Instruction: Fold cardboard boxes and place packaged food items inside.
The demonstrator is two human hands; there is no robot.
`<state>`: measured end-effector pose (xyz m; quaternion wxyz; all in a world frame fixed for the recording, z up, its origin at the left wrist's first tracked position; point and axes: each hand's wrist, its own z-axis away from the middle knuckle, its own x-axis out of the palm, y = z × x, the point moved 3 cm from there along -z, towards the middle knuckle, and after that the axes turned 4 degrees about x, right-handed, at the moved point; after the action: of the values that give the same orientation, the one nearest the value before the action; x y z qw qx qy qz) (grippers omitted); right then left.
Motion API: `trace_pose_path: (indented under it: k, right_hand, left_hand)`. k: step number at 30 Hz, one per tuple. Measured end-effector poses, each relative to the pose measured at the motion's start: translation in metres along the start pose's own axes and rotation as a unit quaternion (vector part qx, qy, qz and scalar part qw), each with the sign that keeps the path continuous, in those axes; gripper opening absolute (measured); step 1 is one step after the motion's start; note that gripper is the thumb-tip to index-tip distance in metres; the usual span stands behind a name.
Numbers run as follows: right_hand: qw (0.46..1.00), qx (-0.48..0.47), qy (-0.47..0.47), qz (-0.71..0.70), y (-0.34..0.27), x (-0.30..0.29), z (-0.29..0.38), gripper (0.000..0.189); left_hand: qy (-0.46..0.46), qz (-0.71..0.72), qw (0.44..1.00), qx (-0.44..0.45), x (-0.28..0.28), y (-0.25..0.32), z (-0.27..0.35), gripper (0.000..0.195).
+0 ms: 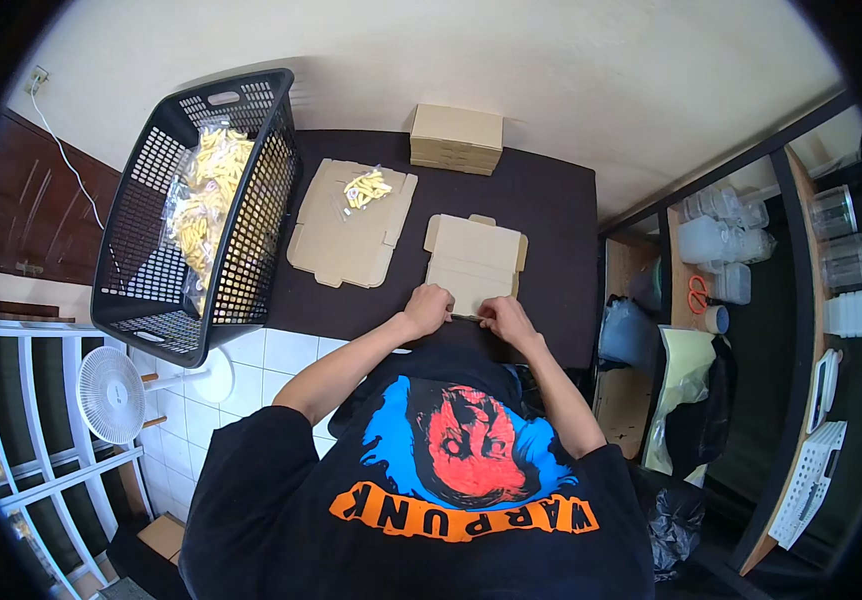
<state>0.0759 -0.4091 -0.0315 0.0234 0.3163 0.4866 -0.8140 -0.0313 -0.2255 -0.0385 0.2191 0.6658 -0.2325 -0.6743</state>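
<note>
A cardboard box blank (pixel 474 251) lies on the dark-covered table in front of me, with small flaps standing out at its sides and far end. At its near edge, my left hand (pixel 429 309) pinches the left corner. My right hand (pixel 507 321) grips the right corner of the same edge, which looks folded there. To the left rests a second, flat cardboard blank (pixel 348 244). On that blank sits a clear plastic bag of pale yellow stick-shaped snacks (pixel 366 188).
Left of the blanks, a large black plastic basket (pixel 255 225) holds several snack bags (pixel 206 199). Stacked folded cardboard boxes (pixel 456 139) stand against the wall. A shelf rack (pixel 795 315) with containers and orange-handled scissors (pixel 697 294) is at right; a white fan (pixel 112 394) is at left.
</note>
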Motion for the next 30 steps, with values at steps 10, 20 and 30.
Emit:
trace_pose_path:
  k: [10,20,30]
  right_hand:
    - [0.986,-0.015,0.108,0.128,-0.017,-0.003,0.012,0.009]
    - [0.867,0.281,0.267,-0.313,0.051,0.016,0.035,0.052]
    - [0.846,0.273,0.293,-0.352,0.06,0.022,0.033,0.047]
  left_hand:
    - [-0.089,0.078,0.989,-0.088,-0.016,-0.011,-0.034,0.017]
    - [-0.242,-0.026,0.964,-0.109,0.001,-0.018,-0.051,0.026]
    - [-0.1,0.085,0.978,-0.16,0.044,0.0,-0.048,0.024]
